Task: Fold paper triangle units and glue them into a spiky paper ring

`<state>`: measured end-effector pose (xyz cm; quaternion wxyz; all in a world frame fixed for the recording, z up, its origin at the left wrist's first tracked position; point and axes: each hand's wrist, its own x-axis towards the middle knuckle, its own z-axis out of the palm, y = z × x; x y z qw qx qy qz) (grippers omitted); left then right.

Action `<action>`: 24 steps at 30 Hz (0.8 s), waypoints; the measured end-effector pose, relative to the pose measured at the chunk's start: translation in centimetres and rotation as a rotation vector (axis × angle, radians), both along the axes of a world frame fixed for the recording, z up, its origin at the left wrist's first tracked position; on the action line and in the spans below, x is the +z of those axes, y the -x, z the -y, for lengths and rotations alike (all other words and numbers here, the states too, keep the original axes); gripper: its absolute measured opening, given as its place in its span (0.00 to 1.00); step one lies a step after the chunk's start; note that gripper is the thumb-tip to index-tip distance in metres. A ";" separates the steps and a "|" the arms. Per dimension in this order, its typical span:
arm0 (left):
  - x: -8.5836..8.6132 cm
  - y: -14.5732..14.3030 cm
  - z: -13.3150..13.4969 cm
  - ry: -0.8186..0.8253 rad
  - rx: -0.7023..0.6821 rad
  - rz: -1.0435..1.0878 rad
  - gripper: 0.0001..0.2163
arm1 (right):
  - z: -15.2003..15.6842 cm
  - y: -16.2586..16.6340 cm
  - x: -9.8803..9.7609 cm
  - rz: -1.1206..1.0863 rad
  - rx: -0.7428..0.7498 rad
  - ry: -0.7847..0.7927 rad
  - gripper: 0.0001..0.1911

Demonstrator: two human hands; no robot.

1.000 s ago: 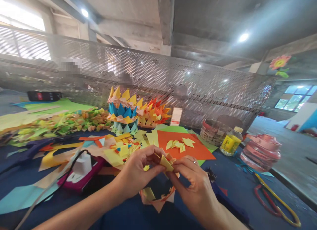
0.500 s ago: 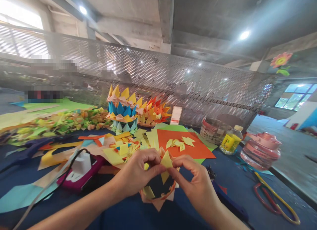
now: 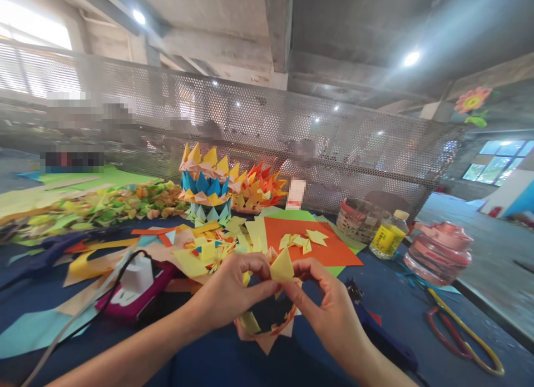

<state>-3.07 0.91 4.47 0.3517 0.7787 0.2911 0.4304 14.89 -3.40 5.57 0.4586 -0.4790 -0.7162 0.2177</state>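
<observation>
Between my hands a small yellow folded paper piece (image 3: 282, 266) points upward. My left hand (image 3: 244, 284) pinches its left side with thumb and forefinger, and my right hand (image 3: 317, 292) pinches its right side. The piece sits at the far rim of a ring of folded paper (image 3: 267, 342), peach with pale yellow parts, which lies on the blue table. Part of the ring's far side is hidden behind my fingers. Beyond my hands, several more yellow folded pieces (image 3: 317, 237) rest on an orange paper sheet (image 3: 342, 256).
Stacked paper crowns (image 3: 206, 184) stand at the back, beside a heap of folded pieces (image 3: 142, 201). A magenta power strip (image 3: 131, 298) with a white plug is on the left. Right lie a blue-handled tool (image 3: 387, 340), scissors (image 3: 463, 337), a yellow-labelled bottle (image 3: 390, 235) and a pink bottle (image 3: 440, 253).
The yellow piece has turned from a flat diamond reaching below my thumbs to a folded point standing above them. Both hands stay nearly in place.
</observation>
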 end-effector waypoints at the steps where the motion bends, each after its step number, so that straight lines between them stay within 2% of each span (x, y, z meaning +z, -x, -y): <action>1: 0.1 0.1 0.0 0.000 0.002 0.006 0.10 | 0.0 0.1 -0.1 0.012 0.005 0.026 0.11; 5: 0.5 0.1 0.1 0.038 -0.033 0.023 0.12 | 0.1 0.4 -0.7 0.065 0.012 0.068 0.13; 10: 0.7 -0.1 0.3 0.168 -0.046 0.002 0.11 | 0.0 0.4 -0.8 0.105 0.037 -0.017 0.15; 15: 0.6 0.0 0.2 0.258 -0.138 0.132 0.10 | 0.0 0.3 -0.9 0.165 0.057 -0.055 0.12; 20: 0.4 0.1 -0.1 0.228 -0.113 0.185 0.11 | 0.1 0.3 -1.2 0.221 0.059 -0.083 0.11; 24: 0.4 0.0 -0.2 0.323 -0.162 0.230 0.10 | 0.1 0.3 -1.1 0.262 0.056 -0.107 0.10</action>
